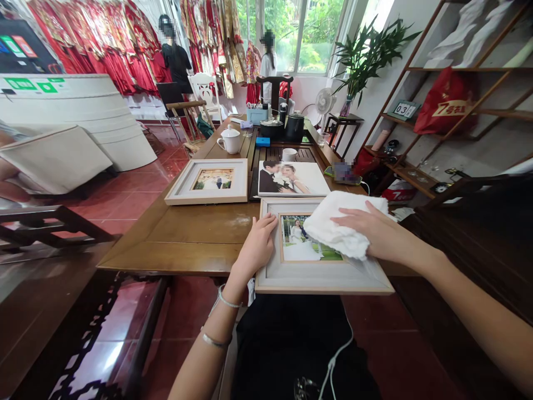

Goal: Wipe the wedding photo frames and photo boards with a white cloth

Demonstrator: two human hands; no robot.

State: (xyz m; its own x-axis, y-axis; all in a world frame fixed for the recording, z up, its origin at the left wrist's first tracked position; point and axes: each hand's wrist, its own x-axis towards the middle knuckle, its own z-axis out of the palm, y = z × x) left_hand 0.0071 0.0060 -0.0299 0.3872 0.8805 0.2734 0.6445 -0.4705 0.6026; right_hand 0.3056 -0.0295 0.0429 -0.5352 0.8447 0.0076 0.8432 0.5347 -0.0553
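Note:
A picture frame with a pale mat and a wedding photo lies at the table's near edge, jutting slightly over it. My left hand holds the frame by its left side, fingers lying over the rim. Under my right hand is a bunched white cloth, pressed on the upper right of the frame and hiding part of the photo. Just beyond lie a second framed photo to the left and an unframed couple's portrait print to the right.
The wooden table also bears a lidded white cup, a small white cup, a blue box, a dark kettle and a phone with a cable. Shelves stand right; two people are far back.

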